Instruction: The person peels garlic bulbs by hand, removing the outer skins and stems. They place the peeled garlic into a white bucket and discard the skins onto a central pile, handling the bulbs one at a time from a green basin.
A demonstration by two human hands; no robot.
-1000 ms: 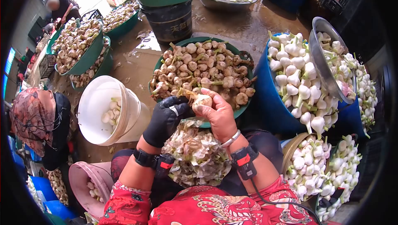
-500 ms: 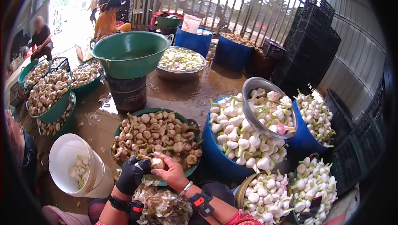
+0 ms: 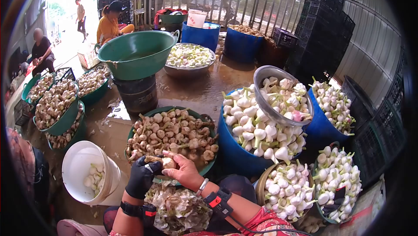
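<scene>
Both hands meet over the near edge of a green tub (image 3: 129, 142) full of unpeeled, brownish garlic. My left hand (image 3: 143, 176), in a black glove with bare fingertips, is closed on the stem side of a garlic bulb (image 3: 168, 163). Bare fingers of my right hand (image 3: 186, 173) press on the bulb from the right. Below them lies a heap of loose papery skins (image 3: 178, 210). To the left, a white bucket (image 3: 72, 170) holds a few peeled white cloves or bulbs.
Blue barrels (image 3: 233, 160) of white garlic stand at right, one with a metal bowl (image 3: 260, 89) on top. An empty green basin (image 3: 139, 40) rests on a black bucket (image 3: 136, 94). Several people are in the back left. Black crates (image 3: 320, 40) are stacked at back right.
The view has shifted slightly, so most things sit a little differently in frame. Both hands still hold the bulb, its stem now lying more level. The far walking person has moved.
</scene>
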